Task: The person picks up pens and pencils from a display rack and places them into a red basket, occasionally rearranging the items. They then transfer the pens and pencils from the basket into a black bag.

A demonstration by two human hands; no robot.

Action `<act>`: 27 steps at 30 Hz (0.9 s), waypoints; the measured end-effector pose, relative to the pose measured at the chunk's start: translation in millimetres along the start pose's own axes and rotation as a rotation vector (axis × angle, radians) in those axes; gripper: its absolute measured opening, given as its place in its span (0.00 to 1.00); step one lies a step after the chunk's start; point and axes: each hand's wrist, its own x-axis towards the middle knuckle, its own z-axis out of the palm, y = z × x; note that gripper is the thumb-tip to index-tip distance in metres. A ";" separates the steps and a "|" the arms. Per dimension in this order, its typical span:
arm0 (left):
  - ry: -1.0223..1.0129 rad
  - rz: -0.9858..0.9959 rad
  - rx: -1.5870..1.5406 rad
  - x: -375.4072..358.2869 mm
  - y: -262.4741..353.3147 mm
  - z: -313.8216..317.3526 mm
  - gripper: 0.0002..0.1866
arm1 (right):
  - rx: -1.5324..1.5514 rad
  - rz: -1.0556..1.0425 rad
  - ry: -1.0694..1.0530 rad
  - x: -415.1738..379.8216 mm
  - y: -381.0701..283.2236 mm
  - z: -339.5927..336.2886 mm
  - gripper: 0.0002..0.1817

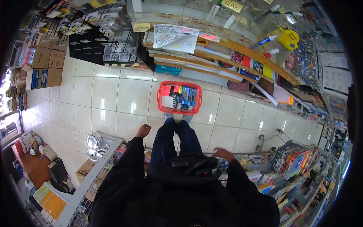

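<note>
A red plastic basket [159, 99] stands on the tiled floor [132, 96] just beyond my feet. Inside it are pink and dark items, a white piece and several blue packs [188, 96]. My left hand [143, 131] hangs at my side, left of my legs, its fingers curled; whether anything is in them is too small to tell. On the right, beside the shelf of goods, is my right hand [224, 154], its fingers partly stretched and holding nothing visible. Neither hand touches the basket.
A wooden-edged shelf [227, 62] with papers and markers runs along the far side. Cardboard boxes [45, 62] are stacked at the left. A metal rack [89, 181] stands lower left, near pots. Stocked shelves and a wheeled metal frame [270, 140] are at the right.
</note>
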 end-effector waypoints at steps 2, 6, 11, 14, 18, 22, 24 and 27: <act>0.015 -0.013 -0.017 34.3 11.0 -1.5 0.22 | 0.395 0.322 0.375 41.1 -11.1 -86.2 0.26; 0.053 0.013 0.038 107.7 52.8 3.9 0.22 | 0.449 0.301 0.549 168.6 23.6 -164.6 0.22; 0.176 0.158 0.115 215.2 81.5 28.7 0.25 | 0.238 0.217 0.331 292.2 32.4 -192.9 0.32; 0.243 0.056 0.141 284.0 52.8 58.7 0.32 | 0.271 0.283 0.518 361.3 75.6 -158.7 0.38; 0.200 0.008 0.117 344.2 26.0 82.8 0.36 | 0.468 0.453 0.659 439.3 143.6 -92.1 0.42; 0.185 -0.087 -0.020 384.8 5.5 90.9 0.24 | 0.831 0.282 0.723 484.3 168.7 -63.2 0.29; 0.153 -0.111 -0.120 389.5 3.9 84.5 0.17 | 0.964 0.346 0.583 462.1 147.3 -99.9 0.20; 0.238 -0.041 -0.064 387.7 -1.8 92.3 0.17 | 0.777 0.413 0.598 456.7 139.2 -119.7 0.15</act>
